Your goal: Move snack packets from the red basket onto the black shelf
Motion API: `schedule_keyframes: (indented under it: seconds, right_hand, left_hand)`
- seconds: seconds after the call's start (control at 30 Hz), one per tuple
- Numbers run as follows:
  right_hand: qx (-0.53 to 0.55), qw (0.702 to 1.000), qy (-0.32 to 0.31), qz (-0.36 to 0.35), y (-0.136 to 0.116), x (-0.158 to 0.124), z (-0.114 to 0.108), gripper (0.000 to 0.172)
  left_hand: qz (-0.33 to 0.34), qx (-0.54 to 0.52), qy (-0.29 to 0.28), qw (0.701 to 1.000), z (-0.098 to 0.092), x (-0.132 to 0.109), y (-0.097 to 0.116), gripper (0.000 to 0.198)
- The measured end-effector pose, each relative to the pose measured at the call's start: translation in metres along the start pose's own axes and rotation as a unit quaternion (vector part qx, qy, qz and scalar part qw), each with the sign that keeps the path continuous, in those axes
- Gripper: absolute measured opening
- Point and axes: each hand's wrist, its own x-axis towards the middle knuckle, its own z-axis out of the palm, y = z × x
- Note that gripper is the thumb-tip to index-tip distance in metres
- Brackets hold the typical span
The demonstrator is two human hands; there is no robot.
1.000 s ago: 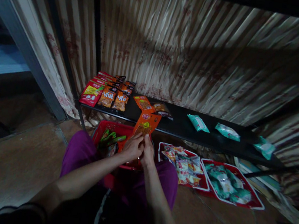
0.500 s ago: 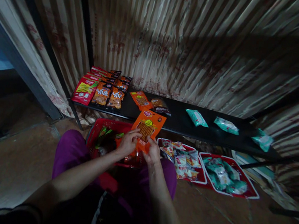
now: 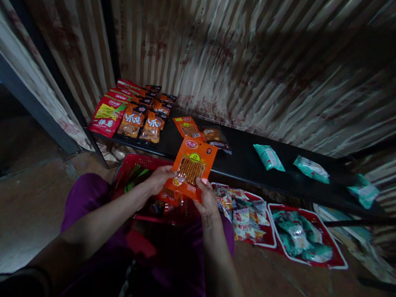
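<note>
Between my two hands is an orange snack packet [image 3: 192, 167] with a clear window showing brown sticks. My left hand [image 3: 159, 178] is closed on its lower left side, and my right hand [image 3: 206, 197] pinches the lower right corner. Below the packet, a red basket [image 3: 126, 163] between my knees contains more packets, partly hidden by my arms. On the black shelf [image 3: 239, 157] just beyond lie another orange packet [image 3: 188, 127] and a dark brown packet [image 3: 216, 137].
Red packets [image 3: 108, 114] and black-orange packets [image 3: 132, 121] stand in rows at the shelf's left end. Several green packets, one nearest the middle [image 3: 269, 157], lie further right. Two red baskets stand on the floor, holding white packets [image 3: 241, 219] and green packets [image 3: 295, 232].
My left hand has gone from lying over the packet's front to gripping its left edge. The packet is now held more upright and has shifted slightly; the view has tilted a little.
</note>
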Motion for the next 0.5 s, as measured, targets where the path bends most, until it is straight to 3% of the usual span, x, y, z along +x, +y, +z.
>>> schedule_keyframes:
  seconds: [0.3, 0.4, 0.5]
  right_hand:
    - [0.025, 0.999, -0.032, 0.027, -0.001, 0.021, 0.006, 0.030]
    - [0.024, 0.998, -0.029, 0.041, 0.000, 0.036, 0.009, 0.031]
    - [0.004, 1.000, 0.000, 0.006, 0.001, 0.063, 0.012, 0.031]
  left_hand:
    - [0.051, 0.007, 0.066, 0.996, -0.002, 0.028, -0.007, 0.025]
    - [0.065, 0.015, 0.098, 0.993, -0.005, 0.042, -0.005, 0.024]
    - [0.073, 0.029, 0.126, 0.989, -0.009, 0.058, 0.001, 0.024]
